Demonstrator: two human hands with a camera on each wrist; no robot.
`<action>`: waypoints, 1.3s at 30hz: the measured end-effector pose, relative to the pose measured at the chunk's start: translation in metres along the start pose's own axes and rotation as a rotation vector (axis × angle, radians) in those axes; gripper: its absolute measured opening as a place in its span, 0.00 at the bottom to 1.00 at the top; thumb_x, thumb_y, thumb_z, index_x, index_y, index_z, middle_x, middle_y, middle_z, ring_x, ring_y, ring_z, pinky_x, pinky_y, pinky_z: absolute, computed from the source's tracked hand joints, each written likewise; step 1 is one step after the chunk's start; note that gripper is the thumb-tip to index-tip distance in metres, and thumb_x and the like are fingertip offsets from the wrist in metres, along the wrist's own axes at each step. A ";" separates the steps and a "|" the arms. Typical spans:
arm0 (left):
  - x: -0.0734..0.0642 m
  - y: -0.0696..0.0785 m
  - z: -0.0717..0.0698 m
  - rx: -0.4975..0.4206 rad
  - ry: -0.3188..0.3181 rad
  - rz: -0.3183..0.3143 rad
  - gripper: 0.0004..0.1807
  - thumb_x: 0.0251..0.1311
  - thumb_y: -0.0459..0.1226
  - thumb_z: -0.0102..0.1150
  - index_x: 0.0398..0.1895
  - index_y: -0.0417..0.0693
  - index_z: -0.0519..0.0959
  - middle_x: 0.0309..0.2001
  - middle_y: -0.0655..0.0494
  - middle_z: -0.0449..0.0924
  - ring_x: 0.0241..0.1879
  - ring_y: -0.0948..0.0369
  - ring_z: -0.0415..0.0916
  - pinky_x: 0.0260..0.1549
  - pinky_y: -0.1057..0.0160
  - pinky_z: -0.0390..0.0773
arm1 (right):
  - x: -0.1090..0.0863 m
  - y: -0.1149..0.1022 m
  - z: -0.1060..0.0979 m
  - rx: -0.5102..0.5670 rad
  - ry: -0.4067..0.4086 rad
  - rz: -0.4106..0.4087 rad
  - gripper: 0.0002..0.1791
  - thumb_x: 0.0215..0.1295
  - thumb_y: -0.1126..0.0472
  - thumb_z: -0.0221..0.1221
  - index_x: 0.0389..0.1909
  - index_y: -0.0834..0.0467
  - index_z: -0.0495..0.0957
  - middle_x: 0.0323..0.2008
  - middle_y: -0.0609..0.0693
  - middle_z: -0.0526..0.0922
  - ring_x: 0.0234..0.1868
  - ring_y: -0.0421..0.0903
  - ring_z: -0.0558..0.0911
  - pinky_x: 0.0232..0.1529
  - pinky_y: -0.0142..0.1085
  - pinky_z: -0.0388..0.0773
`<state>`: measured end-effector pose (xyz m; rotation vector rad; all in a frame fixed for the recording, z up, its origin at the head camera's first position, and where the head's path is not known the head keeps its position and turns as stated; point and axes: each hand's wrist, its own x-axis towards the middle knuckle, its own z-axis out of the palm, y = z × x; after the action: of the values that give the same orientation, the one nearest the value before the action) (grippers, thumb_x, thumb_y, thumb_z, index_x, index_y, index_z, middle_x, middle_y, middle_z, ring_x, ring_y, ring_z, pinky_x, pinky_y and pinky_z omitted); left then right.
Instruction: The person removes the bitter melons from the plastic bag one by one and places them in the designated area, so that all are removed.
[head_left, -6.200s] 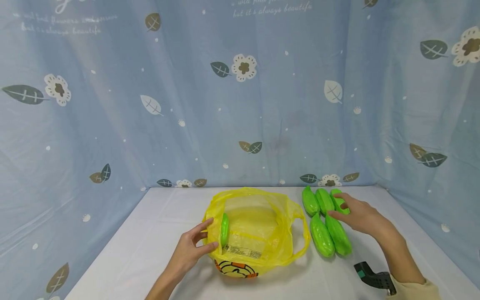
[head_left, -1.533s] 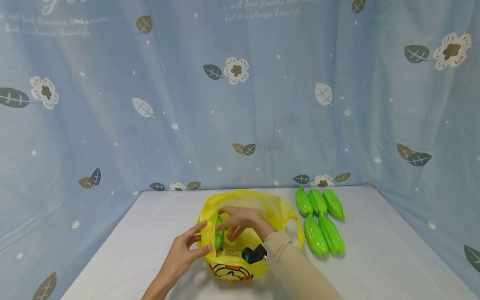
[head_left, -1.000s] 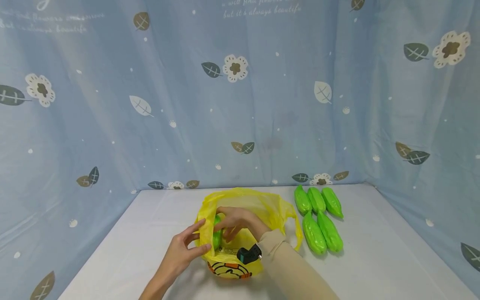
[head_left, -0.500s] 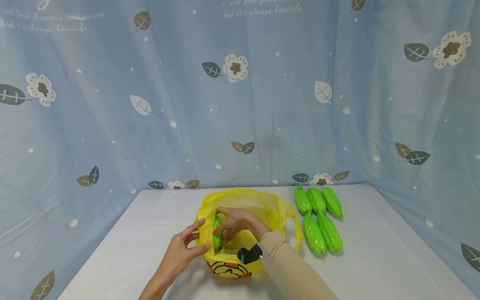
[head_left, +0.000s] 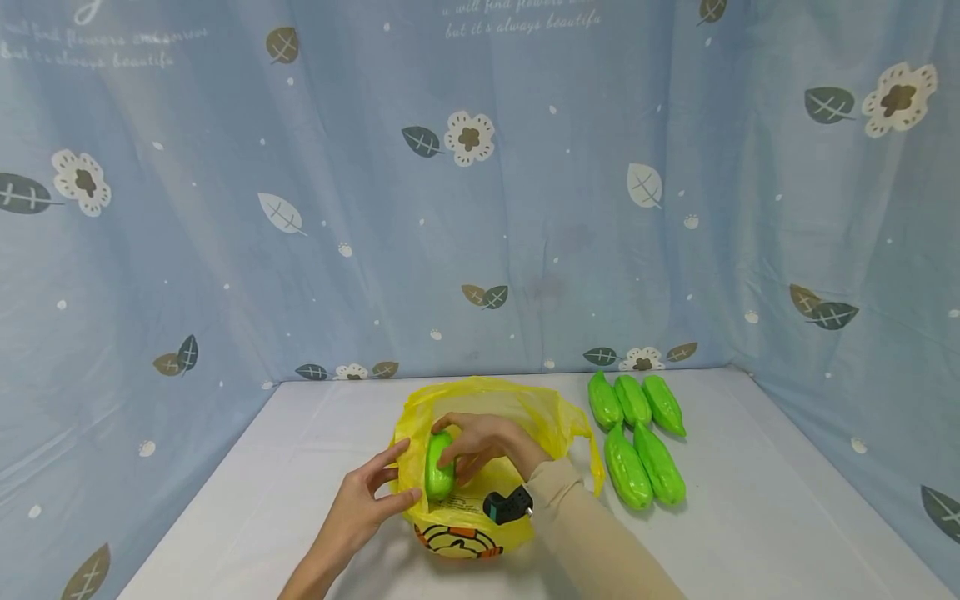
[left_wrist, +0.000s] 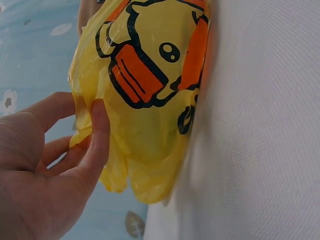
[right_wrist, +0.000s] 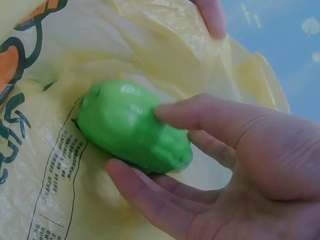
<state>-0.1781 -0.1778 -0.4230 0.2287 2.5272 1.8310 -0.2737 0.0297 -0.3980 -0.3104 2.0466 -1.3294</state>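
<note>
A yellow plastic bag (head_left: 540, 417) with a duck print stands mouth-open on the table. My left hand (head_left: 365, 504) pinches its left rim; in the left wrist view, thumb and fingers (left_wrist: 101, 120) hold the thin film from both sides. Reaching inside is my right hand (head_left: 483, 442), gripping a plump, glossy green gourd-like vegetable (right_wrist: 125, 125). In the right wrist view the thumb presses on top and the fingers curl underneath. The gourd's left side lies close to the bag's left wall. Its lower contact with the bag is hidden.
Several similar green gourds (head_left: 628, 467) lie in two rows on the white tabletop (head_left: 750, 500), right of the bag. A bag handle loop (head_left: 596, 454) hangs toward them. A blue printed curtain (head_left: 570, 250) encloses the back and sides.
My right hand has gone from the gourds on the table into the bag. Within the last half second, the gripped gourd has shifted slightly right and shows more. The left hand keeps its hold.
</note>
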 end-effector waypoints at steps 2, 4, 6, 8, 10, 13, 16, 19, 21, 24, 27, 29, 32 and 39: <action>0.000 0.000 0.000 0.002 0.003 0.002 0.38 0.49 0.39 0.75 0.67 0.56 0.72 0.69 0.51 0.69 0.56 0.55 0.76 0.39 0.70 0.80 | 0.001 0.000 0.001 -0.006 0.010 -0.001 0.34 0.59 0.63 0.67 0.66 0.54 0.65 0.40 0.62 0.80 0.40 0.61 0.85 0.41 0.49 0.84; -0.001 0.000 0.000 -0.001 0.004 0.002 0.38 0.49 0.39 0.75 0.67 0.56 0.72 0.69 0.51 0.69 0.56 0.55 0.76 0.39 0.70 0.80 | 0.001 0.000 0.002 -0.018 0.023 0.000 0.35 0.59 0.60 0.68 0.66 0.54 0.66 0.38 0.62 0.81 0.40 0.61 0.85 0.40 0.48 0.85; -0.001 0.000 0.000 -0.004 0.003 0.002 0.38 0.49 0.39 0.75 0.67 0.56 0.72 0.69 0.50 0.69 0.56 0.56 0.76 0.39 0.70 0.81 | 0.002 0.001 0.004 -0.026 0.040 0.000 0.35 0.59 0.58 0.69 0.66 0.55 0.66 0.38 0.61 0.80 0.40 0.60 0.85 0.39 0.48 0.85; -0.001 0.000 0.000 -0.007 0.004 0.003 0.38 0.49 0.39 0.74 0.67 0.56 0.72 0.69 0.50 0.69 0.55 0.56 0.77 0.39 0.70 0.81 | 0.002 0.000 0.005 -0.037 0.053 0.000 0.35 0.59 0.57 0.69 0.66 0.55 0.66 0.38 0.60 0.80 0.39 0.60 0.85 0.38 0.48 0.85; -0.001 0.000 0.000 -0.006 0.005 0.003 0.38 0.49 0.39 0.74 0.67 0.57 0.73 0.69 0.51 0.69 0.55 0.56 0.76 0.39 0.70 0.81 | 0.002 0.000 0.007 -0.052 0.065 -0.004 0.35 0.60 0.56 0.68 0.66 0.56 0.66 0.37 0.61 0.80 0.38 0.61 0.85 0.39 0.49 0.85; -0.001 0.000 0.000 -0.005 0.006 0.002 0.38 0.49 0.39 0.74 0.67 0.57 0.73 0.69 0.51 0.69 0.55 0.56 0.76 0.39 0.70 0.80 | 0.003 -0.001 0.008 -0.068 0.071 -0.013 0.34 0.59 0.58 0.68 0.65 0.57 0.66 0.35 0.62 0.80 0.38 0.63 0.85 0.39 0.50 0.84; -0.002 -0.001 0.000 -0.007 0.005 -0.001 0.38 0.49 0.39 0.74 0.67 0.56 0.73 0.69 0.51 0.69 0.55 0.55 0.75 0.38 0.70 0.80 | 0.002 -0.001 0.009 -0.078 0.071 -0.018 0.34 0.59 0.61 0.68 0.65 0.57 0.66 0.34 0.62 0.81 0.38 0.65 0.86 0.40 0.51 0.84; -0.002 -0.001 0.000 -0.011 0.006 -0.001 0.38 0.49 0.38 0.74 0.67 0.56 0.73 0.69 0.52 0.69 0.56 0.55 0.75 0.38 0.69 0.81 | 0.001 -0.001 0.008 -0.078 0.065 -0.021 0.34 0.59 0.63 0.68 0.65 0.58 0.66 0.34 0.61 0.80 0.39 0.65 0.85 0.41 0.51 0.84; -0.002 -0.001 0.000 -0.010 0.007 0.000 0.38 0.49 0.38 0.74 0.67 0.56 0.73 0.69 0.52 0.69 0.56 0.55 0.75 0.38 0.69 0.81 | -0.001 -0.001 0.007 -0.088 0.063 -0.021 0.33 0.59 0.63 0.68 0.65 0.58 0.67 0.34 0.61 0.80 0.39 0.66 0.85 0.42 0.52 0.84; -0.001 -0.001 0.001 -0.009 0.005 -0.001 0.38 0.49 0.38 0.74 0.67 0.56 0.72 0.69 0.53 0.69 0.56 0.55 0.75 0.38 0.69 0.81 | -0.003 -0.002 0.005 -0.118 0.061 -0.021 0.33 0.59 0.63 0.68 0.65 0.57 0.67 0.33 0.61 0.79 0.39 0.67 0.85 0.42 0.51 0.84; -0.001 -0.001 0.001 -0.011 0.002 0.000 0.38 0.49 0.38 0.74 0.67 0.56 0.72 0.69 0.51 0.69 0.56 0.55 0.75 0.39 0.70 0.81 | -0.006 -0.002 0.002 -0.149 0.057 -0.020 0.33 0.59 0.62 0.68 0.65 0.57 0.67 0.35 0.60 0.79 0.39 0.66 0.85 0.42 0.51 0.83; -0.001 -0.001 0.001 -0.013 0.003 0.002 0.38 0.49 0.38 0.74 0.67 0.55 0.72 0.69 0.50 0.69 0.56 0.55 0.76 0.39 0.70 0.81 | -0.009 -0.003 0.000 -0.166 0.054 -0.023 0.33 0.59 0.62 0.68 0.65 0.57 0.67 0.38 0.58 0.78 0.39 0.65 0.85 0.43 0.51 0.83; -0.001 -0.001 0.001 -0.008 0.007 0.007 0.38 0.50 0.38 0.74 0.67 0.55 0.72 0.69 0.49 0.69 0.56 0.54 0.76 0.39 0.70 0.81 | -0.014 -0.005 -0.004 -0.186 0.047 -0.028 0.33 0.60 0.62 0.68 0.66 0.58 0.67 0.39 0.58 0.78 0.39 0.63 0.85 0.43 0.51 0.83; -0.001 0.000 0.001 -0.003 0.006 0.005 0.38 0.49 0.38 0.74 0.67 0.56 0.72 0.69 0.50 0.69 0.56 0.54 0.75 0.39 0.70 0.80 | -0.024 -0.009 -0.015 -0.160 0.013 -0.036 0.34 0.60 0.64 0.68 0.67 0.58 0.67 0.40 0.57 0.77 0.40 0.60 0.81 0.39 0.47 0.85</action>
<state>-0.1769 -0.1770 -0.4233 0.2296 2.5299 1.8402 -0.2664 0.0493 -0.3768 -0.4128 2.1722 -1.1932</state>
